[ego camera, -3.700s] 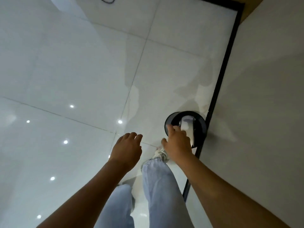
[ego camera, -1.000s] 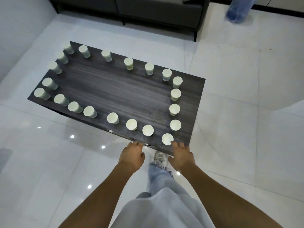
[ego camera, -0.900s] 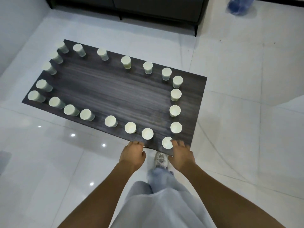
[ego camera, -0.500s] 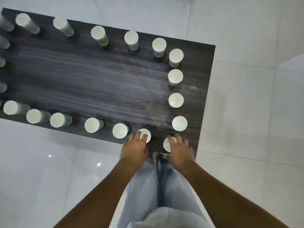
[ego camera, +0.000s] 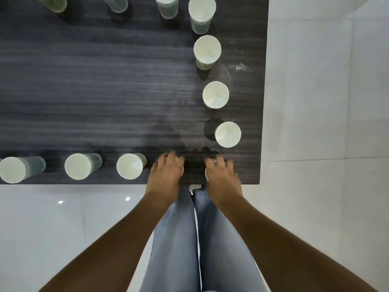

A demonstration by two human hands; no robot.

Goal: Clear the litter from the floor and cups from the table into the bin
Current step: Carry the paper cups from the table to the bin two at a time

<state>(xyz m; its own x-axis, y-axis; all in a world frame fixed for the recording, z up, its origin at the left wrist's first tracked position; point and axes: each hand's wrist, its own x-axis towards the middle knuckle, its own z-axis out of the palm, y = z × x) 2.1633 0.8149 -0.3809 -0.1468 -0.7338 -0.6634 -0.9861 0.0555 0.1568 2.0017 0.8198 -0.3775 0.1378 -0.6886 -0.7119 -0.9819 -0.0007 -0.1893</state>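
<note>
White paper cups ring the dark wooden table point(ego camera: 105, 91), and the view has closed in on its near right corner. A few seconds ago the right hand was at the round black bin by the wall; a second ago the person stood back from the table with both hands short of its near edge. Now both hands are over the tabletop, each down on a cup. That suggests a fresh round of clearing is starting, two cups at a time, with most of the cups left to go. The bin is out of view now.

Spread fingers of the left hand point(ego camera: 166, 175) lie over the top of the cup under the left hand point(ego camera: 175, 159), of which only a sliver of rim shows. The right hand point(ego camera: 221, 175) is spread the same way over the corner cup point(ego camera: 207, 175), its white rim peeking out at the hand's left side. Whether either hand has closed round its cup I cannot tell; the fingers look only slightly curled. Just left stands the next cup point(ego camera: 130, 166), and just beyond the right hand another cup point(ego camera: 228, 134).
</note>
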